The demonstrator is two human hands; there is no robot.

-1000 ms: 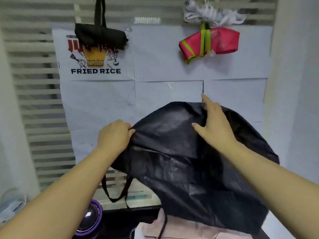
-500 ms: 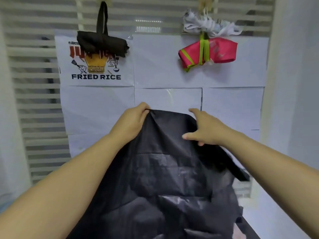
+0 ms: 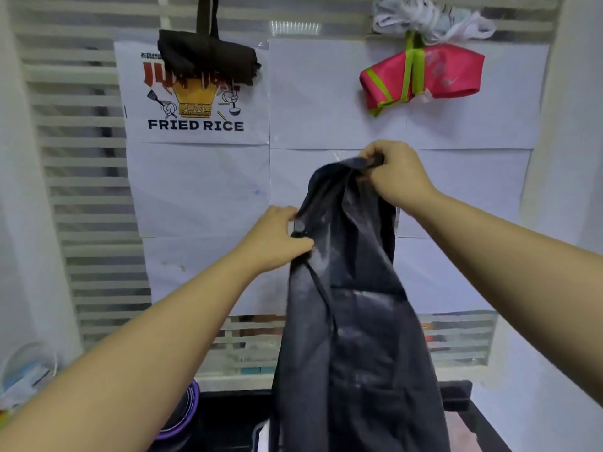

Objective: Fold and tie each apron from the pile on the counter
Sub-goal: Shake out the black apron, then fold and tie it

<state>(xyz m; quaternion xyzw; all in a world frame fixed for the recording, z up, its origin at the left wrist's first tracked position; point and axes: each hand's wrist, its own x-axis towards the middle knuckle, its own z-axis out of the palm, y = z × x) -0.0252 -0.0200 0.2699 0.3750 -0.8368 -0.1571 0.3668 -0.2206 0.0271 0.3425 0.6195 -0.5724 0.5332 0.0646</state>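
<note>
A black apron (image 3: 352,321) hangs in the air in front of me, gathered into a long narrow drape. My right hand (image 3: 396,172) grips its bunched top edge, held highest. My left hand (image 3: 277,239) pinches the apron's left edge lower down. A thin strap runs down the front of the cloth. The apron's lower part covers the counter (image 3: 228,415) and most of the pile; a pale pink cloth (image 3: 463,432) shows at the lower right.
A folded black apron (image 3: 208,57) and a folded pink apron with green ties (image 3: 421,78) hang on the wall ahead. White paper sheets and a "FRIED RICE" poster (image 3: 195,125) cover the slatted window. A purple-rimmed container (image 3: 182,415) stands at the lower left.
The apron went from spread wide to gathered narrow. My right hand closed on its top and rose; my left hand slid down and to the left edge.
</note>
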